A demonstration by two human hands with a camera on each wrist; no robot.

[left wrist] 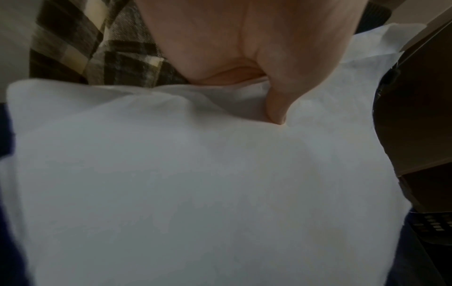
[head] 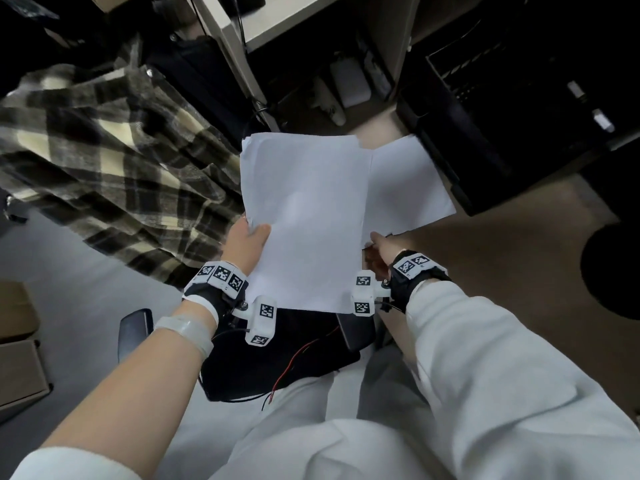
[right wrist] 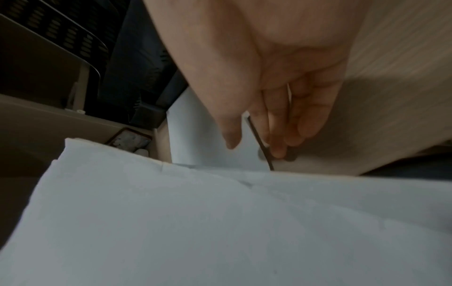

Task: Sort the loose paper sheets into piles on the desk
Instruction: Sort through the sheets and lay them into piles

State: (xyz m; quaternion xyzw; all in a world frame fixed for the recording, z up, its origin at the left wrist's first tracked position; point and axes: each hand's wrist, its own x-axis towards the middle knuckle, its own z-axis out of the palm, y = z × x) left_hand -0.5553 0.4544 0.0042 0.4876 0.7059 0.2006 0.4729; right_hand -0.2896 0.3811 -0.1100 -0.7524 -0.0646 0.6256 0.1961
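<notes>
Early sorting: one sheet [head: 408, 188] down on desk [head: 519, 265], rest undealt.
Stack [head: 304, 216] aloft over lap, pinched at edge by left hand [head: 247, 242]; right hand [head: 379, 247] relaxed, fingertips on sheet corner (no piles visible elsewhere).

An office: wooden desk [head: 519, 258], black mesh file tray [head: 491, 98], paper sheets [head: 304, 216]

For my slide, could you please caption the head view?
Left hand grips a stack of white sheets while right hand reaches a sheet lying on the desk.
</notes>
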